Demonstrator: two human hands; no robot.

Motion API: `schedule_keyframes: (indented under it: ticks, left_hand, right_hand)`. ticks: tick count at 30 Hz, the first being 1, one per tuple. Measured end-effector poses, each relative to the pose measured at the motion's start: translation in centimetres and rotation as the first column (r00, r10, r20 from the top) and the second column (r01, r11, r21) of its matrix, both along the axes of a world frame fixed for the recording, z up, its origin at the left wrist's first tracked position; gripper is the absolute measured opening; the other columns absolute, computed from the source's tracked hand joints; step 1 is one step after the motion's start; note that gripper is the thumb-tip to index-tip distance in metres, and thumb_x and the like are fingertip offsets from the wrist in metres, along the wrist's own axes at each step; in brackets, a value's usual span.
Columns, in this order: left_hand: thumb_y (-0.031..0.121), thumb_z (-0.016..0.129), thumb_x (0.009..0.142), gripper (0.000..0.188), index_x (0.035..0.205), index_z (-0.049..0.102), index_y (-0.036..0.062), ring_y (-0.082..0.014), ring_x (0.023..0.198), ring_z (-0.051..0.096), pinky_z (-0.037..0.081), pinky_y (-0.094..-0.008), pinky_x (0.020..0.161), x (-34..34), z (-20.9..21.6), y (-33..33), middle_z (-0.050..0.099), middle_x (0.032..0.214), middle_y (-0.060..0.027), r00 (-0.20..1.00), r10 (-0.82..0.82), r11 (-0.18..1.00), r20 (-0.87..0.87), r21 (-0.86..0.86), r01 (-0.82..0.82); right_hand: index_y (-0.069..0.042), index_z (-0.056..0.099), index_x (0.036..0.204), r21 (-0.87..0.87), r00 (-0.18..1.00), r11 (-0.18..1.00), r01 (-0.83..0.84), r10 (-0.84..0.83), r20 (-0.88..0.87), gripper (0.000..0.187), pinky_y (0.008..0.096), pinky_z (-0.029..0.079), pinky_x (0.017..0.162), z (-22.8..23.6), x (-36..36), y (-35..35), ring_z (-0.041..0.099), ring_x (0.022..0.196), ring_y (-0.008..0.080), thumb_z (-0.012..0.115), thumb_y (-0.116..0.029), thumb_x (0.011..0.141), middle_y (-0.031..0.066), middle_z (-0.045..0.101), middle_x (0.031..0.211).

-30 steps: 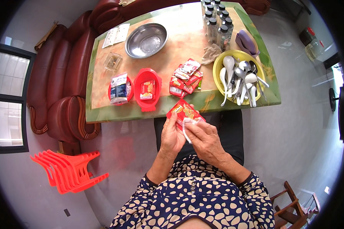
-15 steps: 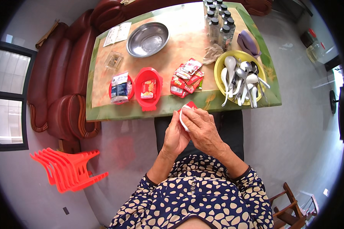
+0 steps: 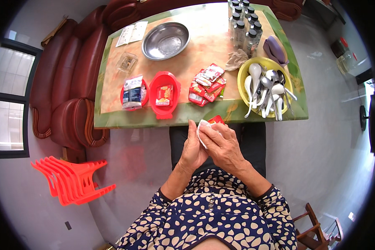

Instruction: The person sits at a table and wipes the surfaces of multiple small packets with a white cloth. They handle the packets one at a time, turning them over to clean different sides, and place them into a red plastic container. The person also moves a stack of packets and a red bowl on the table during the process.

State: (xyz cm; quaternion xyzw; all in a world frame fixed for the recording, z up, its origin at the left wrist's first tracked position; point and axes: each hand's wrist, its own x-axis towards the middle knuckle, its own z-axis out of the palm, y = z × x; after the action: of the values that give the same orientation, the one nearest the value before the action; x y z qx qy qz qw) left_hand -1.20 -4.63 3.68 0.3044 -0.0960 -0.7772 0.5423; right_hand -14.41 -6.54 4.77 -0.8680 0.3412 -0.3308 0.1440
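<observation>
In front of the table's near edge, my two hands are pressed together around a small red packet (image 3: 216, 119). Its red corner shows past my right fingers; the rest is hidden. My right hand (image 3: 221, 146) is closed on a white cloth or tissue (image 3: 201, 131), pressed against the packet. My left hand (image 3: 191, 148) cups the packet from the left, thumb raised and fingers mostly out of sight. Just beyond lies a pile of red sachets (image 3: 207, 85). Left of it, a red plastic basket (image 3: 156, 93) holds one red-and-yellow packet (image 3: 164, 95).
Another red basket (image 3: 145, 100) holds a white-and-blue pack (image 3: 132, 92). A yellow bowl (image 3: 242, 92) of spoons stands right, near several black-capped bottles (image 3: 250, 43) and a crumpled cloth (image 3: 236, 59). Behind are a steel basin (image 3: 148, 45), clear box (image 3: 127, 62) and booklet (image 3: 132, 33).
My right hand and the white cloth have shifted slightly over the packet, whose red corner now shows farther right. The whole view has moved a little; the table things stay put.
</observation>
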Motion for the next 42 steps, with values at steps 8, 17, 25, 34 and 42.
schedule_keyframes:
  ticks: [8, 17, 25, 34, 42]
  left_hand:
    - [0.053, 0.024, 0.101, 0.069, 0.131, 0.044, -0.0060, -0.0314, 0.116, 0.056, 0.044, -0.0416, 0.102, 0.0, -0.4, -0.3, 0.056, 0.125, -0.0226, 0.998, 0.028, 0.999, 0.050, -0.025, -0.027]
    - [0.020, 0.041, 0.103, 0.036, 0.131, 0.046, -0.0008, -0.0209, 0.117, 0.056, 0.045, -0.0392, 0.101, -0.7, -0.8, 0.2, 0.056, 0.127, -0.0128, 0.985, 0.141, 0.990, 0.096, -0.039, -0.138]
    - [0.022, 0.040, 0.103, 0.039, 0.130, 0.045, -0.0045, -0.0275, 0.112, 0.059, 0.047, -0.0423, 0.099, -0.1, -1.1, -0.2, 0.057, 0.124, -0.0195, 0.990, 0.122, 0.992, 0.069, -0.038, -0.119]
    - [0.037, 0.033, 0.104, 0.051, 0.132, 0.043, -0.0047, -0.0284, 0.118, 0.055, 0.043, -0.0429, 0.102, -0.4, -1.1, -0.3, 0.056, 0.127, -0.0185, 0.998, 0.065, 0.998, 0.016, 0.025, -0.066]
    - [0.052, 0.025, 0.101, 0.064, 0.130, 0.045, -0.0016, -0.0220, 0.116, 0.054, 0.044, -0.0359, 0.102, 0.0, -0.1, 0.0, 0.055, 0.126, -0.0126, 0.998, 0.030, 0.998, 0.053, 0.055, -0.033]
  right_hand:
    - [-0.006, 0.065, 0.115, -0.013, 0.995, 0.999, -0.052, 0.051, -0.084, 0.039, 0.0343, 0.038, 0.094, -0.5, -3.0, 1.7, 0.051, 0.114, 0.0219, 0.060, -0.012, 0.077, 0.0027, 0.057, 0.127]
    - [-0.001, 0.059, 0.119, -0.017, 0.990, 0.992, 0.126, -0.127, -0.067, 0.044, 0.0363, 0.042, 0.090, -0.5, -2.3, -0.9, 0.053, 0.109, 0.0258, 0.060, -0.007, 0.076, 0.0097, 0.057, 0.127]
    - [-0.001, 0.063, 0.109, 0.002, 0.997, 0.999, 0.047, -0.047, -0.053, 0.034, 0.0369, 0.044, 0.084, -1.3, -3.9, 2.3, 0.056, 0.101, 0.0262, 0.062, -0.009, 0.076, 0.0098, 0.060, 0.117]
    - [-0.002, 0.062, 0.112, 0.241, 0.932, 0.968, 0.072, -0.152, 0.329, 0.045, 0.0394, 0.049, 0.083, 0.0, -2.1, 0.5, 0.056, 0.098, 0.0336, 0.064, 0.009, 0.068, 0.0163, 0.057, 0.108]
    - [-0.001, 0.056, 0.123, 0.117, 0.995, 0.993, 0.030, -0.042, 0.094, 0.046, 0.0421, 0.040, 0.094, -0.6, 0.6, 0.3, 0.047, 0.114, 0.0320, 0.065, -0.015, 0.080, 0.0152, 0.050, 0.125]
